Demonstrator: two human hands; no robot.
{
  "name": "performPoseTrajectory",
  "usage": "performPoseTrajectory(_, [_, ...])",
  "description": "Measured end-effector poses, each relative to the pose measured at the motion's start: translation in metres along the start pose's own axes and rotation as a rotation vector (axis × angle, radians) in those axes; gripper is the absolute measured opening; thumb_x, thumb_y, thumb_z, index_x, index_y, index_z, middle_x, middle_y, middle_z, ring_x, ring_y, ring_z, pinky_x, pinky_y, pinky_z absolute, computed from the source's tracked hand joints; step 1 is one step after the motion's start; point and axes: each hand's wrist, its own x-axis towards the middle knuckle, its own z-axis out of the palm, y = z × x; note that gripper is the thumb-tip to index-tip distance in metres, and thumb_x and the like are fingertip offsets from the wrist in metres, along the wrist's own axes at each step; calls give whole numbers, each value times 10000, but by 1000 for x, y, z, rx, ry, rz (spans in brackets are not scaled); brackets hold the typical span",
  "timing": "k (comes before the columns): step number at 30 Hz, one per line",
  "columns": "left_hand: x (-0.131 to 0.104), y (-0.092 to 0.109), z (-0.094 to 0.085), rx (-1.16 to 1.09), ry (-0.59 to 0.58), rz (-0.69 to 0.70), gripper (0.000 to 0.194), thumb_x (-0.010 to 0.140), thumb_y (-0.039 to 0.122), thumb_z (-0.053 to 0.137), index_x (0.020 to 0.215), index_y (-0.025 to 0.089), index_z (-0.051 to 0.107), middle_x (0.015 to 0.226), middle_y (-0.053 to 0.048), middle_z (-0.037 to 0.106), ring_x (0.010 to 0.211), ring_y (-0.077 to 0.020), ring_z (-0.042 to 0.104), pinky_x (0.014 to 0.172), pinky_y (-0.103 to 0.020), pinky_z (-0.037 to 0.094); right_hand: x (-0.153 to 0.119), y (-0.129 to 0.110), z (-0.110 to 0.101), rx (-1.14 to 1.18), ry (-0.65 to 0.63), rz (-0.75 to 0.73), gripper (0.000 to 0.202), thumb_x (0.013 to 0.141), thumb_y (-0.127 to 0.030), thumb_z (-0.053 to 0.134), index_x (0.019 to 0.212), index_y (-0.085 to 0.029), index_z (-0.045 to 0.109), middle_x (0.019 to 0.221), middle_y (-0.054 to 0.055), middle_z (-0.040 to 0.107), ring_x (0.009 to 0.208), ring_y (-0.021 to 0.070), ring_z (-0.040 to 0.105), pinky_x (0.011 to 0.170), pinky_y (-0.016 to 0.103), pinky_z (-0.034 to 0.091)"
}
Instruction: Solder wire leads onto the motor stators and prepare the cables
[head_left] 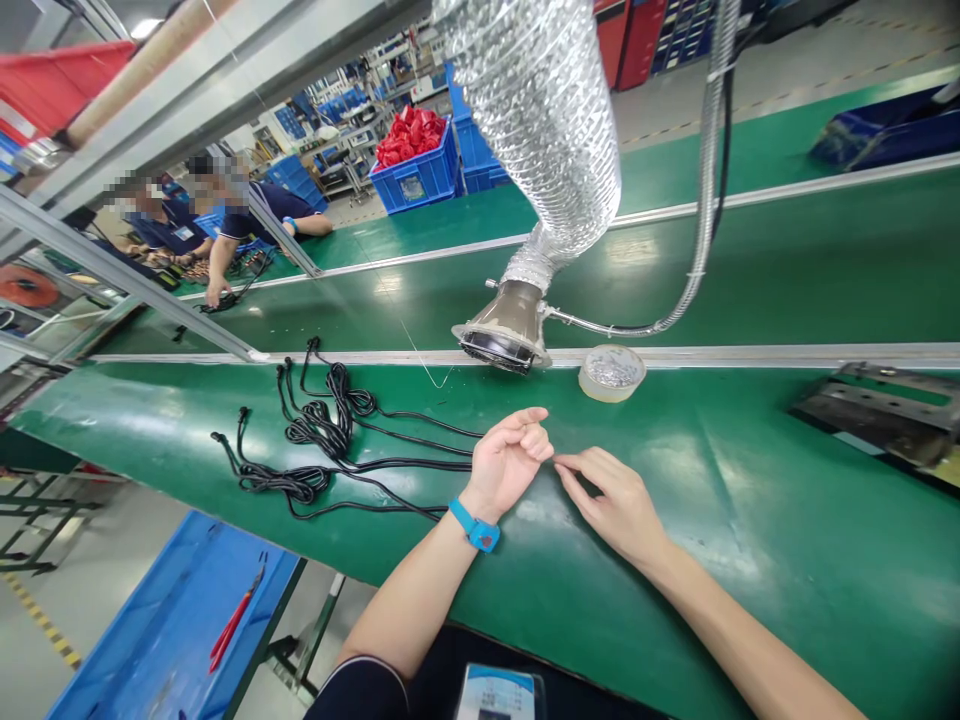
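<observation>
My left hand (514, 447) is palm up over the green bench, its fingers curled closed and the index finger reaching forward. My right hand (611, 500) meets it from the right, thumb and index finger pinched close to the left fingertips. Whatever lies between the fingers is too small to make out. Black cables (322, 430), coiled in bundles with connectors at their far ends, lie to the left. Their strands run behind my left hand and wrist, where their near ends are hidden. A blue band (475, 527) circles my left wrist.
A fume hood (504, 325) on a foil duct (559, 130) hangs just beyond my hands. Near it stands a round tub (612, 373) of silvery bits. A metal fixture (885, 410) is at right; red-handled pliers (238, 615) lie in a blue tray (161, 610). Co-workers (247, 215) sit at far left.
</observation>
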Motion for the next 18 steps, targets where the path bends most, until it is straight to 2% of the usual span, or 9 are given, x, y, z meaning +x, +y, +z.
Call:
performPoseTrajectory(7, [-1, 2, 2, 12, -16, 6, 312, 779, 188, 562, 1031, 40, 674, 643, 23, 284, 621, -108, 282, 614, -242, 284, 1, 1, -1, -20, 2, -15, 134, 924, -145, 580, 1030, -185, 651, 825, 33, 626, 760, 142, 565, 698, 283, 442])
performPoseTrajectory(12, [-2, 3, 4, 44, -46, 63, 346, 694, 97, 647, 1036, 58, 689, 608, 39, 316, 595, -88, 299, 612, -243, 259, 4, 3, -5, -61, -16, -53, 114, 928, -175, 584, 1021, -197, 647, 831, 25, 637, 753, 136, 584, 702, 276, 453])
performPoseTrajectory(15, [-3, 4, 4, 57, -81, 87, 338, 698, 109, 661, 1029, 57, 702, 595, 25, 373, 580, -88, 329, 608, -259, 251, 3, 11, -8, -106, -11, -98, 107, 933, -252, 585, 1019, -223, 641, 850, 28, 658, 750, 152, 607, 697, 296, 468])
performPoseTrajectory(18, [-3, 10, 3, 80, -169, 86, 365, 711, 139, 670, 1067, 72, 706, 609, -4, 438, 583, -99, 366, 611, -280, 259, 8, 20, -6, -141, -7, -118, 137, 929, -365, 582, 999, -262, 641, 869, 33, 680, 734, 172, 634, 677, 325, 489])
